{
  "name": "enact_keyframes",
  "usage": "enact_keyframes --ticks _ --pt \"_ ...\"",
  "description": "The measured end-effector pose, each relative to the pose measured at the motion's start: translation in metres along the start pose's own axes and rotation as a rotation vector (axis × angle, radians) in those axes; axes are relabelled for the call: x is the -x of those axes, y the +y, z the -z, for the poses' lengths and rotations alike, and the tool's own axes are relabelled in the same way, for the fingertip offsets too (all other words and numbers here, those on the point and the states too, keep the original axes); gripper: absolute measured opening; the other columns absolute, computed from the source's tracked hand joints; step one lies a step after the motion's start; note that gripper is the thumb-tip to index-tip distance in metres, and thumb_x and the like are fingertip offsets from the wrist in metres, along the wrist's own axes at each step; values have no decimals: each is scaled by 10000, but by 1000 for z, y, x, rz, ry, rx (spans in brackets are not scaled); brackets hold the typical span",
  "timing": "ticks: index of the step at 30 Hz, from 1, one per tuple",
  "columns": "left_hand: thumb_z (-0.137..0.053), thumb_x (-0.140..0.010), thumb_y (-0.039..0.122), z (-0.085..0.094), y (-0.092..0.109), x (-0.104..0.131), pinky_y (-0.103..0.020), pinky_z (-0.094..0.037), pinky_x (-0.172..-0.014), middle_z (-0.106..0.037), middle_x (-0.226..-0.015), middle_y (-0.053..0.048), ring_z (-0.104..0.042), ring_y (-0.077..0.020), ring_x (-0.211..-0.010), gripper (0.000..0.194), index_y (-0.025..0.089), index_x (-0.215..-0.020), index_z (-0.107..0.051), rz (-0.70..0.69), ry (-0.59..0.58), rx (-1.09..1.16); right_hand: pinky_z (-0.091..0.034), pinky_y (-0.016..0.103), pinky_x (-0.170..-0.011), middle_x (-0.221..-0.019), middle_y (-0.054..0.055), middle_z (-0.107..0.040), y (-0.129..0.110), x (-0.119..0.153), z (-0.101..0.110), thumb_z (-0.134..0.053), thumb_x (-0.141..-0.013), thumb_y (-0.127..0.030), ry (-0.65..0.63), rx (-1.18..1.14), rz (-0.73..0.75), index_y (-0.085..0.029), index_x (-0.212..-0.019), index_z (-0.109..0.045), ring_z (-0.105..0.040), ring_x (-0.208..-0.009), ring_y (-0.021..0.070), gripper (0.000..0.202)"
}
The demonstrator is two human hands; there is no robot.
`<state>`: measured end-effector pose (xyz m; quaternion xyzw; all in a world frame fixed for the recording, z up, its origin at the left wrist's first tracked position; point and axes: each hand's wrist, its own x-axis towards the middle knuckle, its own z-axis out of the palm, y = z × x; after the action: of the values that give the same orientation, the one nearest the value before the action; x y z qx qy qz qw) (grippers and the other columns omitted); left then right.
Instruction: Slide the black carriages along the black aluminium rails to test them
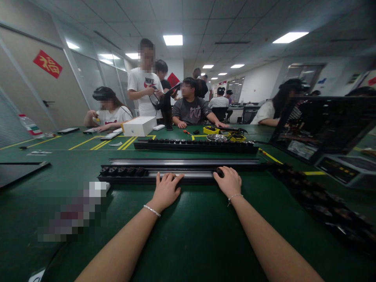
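Note:
A long black channel (pixel 188 179) with a shiny inner strip lies crosswise on the green table. Several round black parts (pixel 122 171) sit in a row at its left end. My left hand (pixel 168 190) rests on the channel's middle with its fingers spread and nothing held. Toward the channel's right end, my right hand (pixel 229 181) has its thumb and forefinger around a small black part (pixel 219 171). Directly behind lies a second black rail (pixel 188 161). Farther back, another black channel (pixel 194 146) holds a row of small parts.
Many black parts (pixel 326 201) lie along the right, near a scale-like device (pixel 346 170) and an open black case (pixel 320 129). A white box (pixel 140 126), yellow trays (pixel 210 130) and a bottle (pixel 30 125) stand farther back. People sit and stand beyond.

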<state>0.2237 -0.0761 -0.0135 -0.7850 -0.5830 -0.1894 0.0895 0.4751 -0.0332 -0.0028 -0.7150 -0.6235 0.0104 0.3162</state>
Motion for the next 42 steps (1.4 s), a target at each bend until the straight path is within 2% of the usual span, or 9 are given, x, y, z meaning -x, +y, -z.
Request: enact_keyframes --ticks 8,21,36,42 --pt "-527 -806 285 -2 -1 0 -609 -86 -1076 -568 -1166 -34 -444 -248 -1168 506 353 -1300 -438 -3 15 2 -323 421 -1004 -1229 70 -584 10 -4 -5 -477 -800 -442 46 6 46 -205 -1063 -664 -410 -1217 268 400" --pt "-537 -806 293 -1 0 0 -595 -82 -1085 -564 -1172 -33 -450 -243 -1166 514 355 -1305 -432 9 -8 -25 -324 445 -998 -1293 89 -528 8 -4 -3 -463 -797 -456 17 24 -2 -202 -1108 -648 -355 -1258 299 442" --pt "-529 -808 291 0 0 0 -596 -86 -1084 -560 -1181 -32 -448 -244 -1169 514 350 -1308 -425 3 -10 -18 -318 378 -1014 -1197 108 -593 24 -11 -8 -465 -789 -396 59 -33 83 -147 -1058 -651 -453 -1175 246 412" --pt "-529 -809 289 0 0 0 -595 -79 -1085 -562 -1178 -36 -444 -243 -1174 515 341 -1310 -423 0 -8 -19 -329 352 -1015 -1170 123 -602 24 -11 -6 -464 -786 -382 88 -61 71 -119 -1037 -658 -491 -1134 239 412"
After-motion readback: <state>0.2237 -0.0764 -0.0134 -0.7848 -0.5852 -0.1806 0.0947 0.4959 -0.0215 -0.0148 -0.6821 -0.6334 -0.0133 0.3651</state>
